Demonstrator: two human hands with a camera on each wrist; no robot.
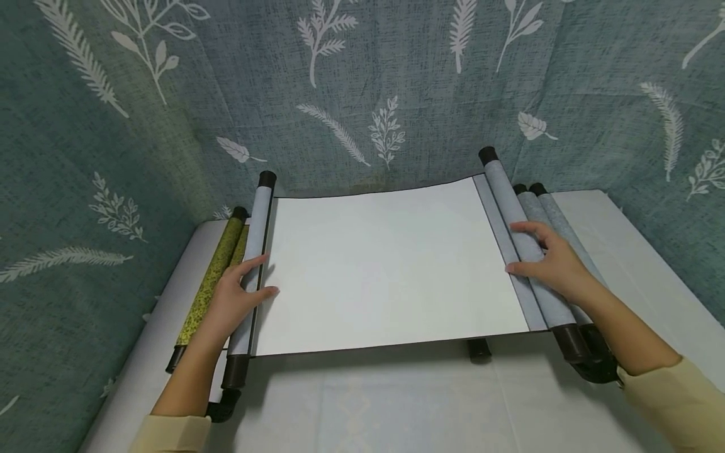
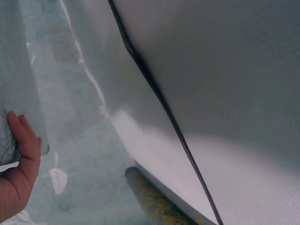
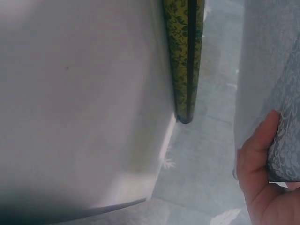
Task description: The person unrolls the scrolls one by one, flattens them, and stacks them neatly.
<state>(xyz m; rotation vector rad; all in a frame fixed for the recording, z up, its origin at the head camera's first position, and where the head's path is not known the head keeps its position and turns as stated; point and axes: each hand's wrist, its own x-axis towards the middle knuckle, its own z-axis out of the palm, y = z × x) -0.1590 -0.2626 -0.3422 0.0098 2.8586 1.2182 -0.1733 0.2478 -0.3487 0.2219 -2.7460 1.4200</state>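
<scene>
A hanging scroll lies partly unrolled, its blank white sheet [image 1: 385,270] spread between two grey brocade rolls with dark end knobs. My left hand [image 1: 233,302] holds the left roll [image 1: 260,220], fingers over its far side and thumb reaching onto the sheet's edge. On the other side, my right hand [image 1: 557,261] grips the right roll [image 1: 501,189], the thumb at its inner grey border. The left wrist view catches the left hand [image 2: 23,168] at the patterned roll [image 2: 6,136]. In the right wrist view, fingers of the right hand [image 3: 258,173] curl against the brocade roll [image 3: 287,150].
Yellow-green patterned scrolls [image 1: 209,289] lie left of the left roll. More grey rolls [image 1: 557,211] rest just right of the right one. A black knob [image 1: 479,351] pokes out beneath the sheet. The white-covered table [image 1: 396,409] meets a green leaf-print cloth [image 1: 408,82].
</scene>
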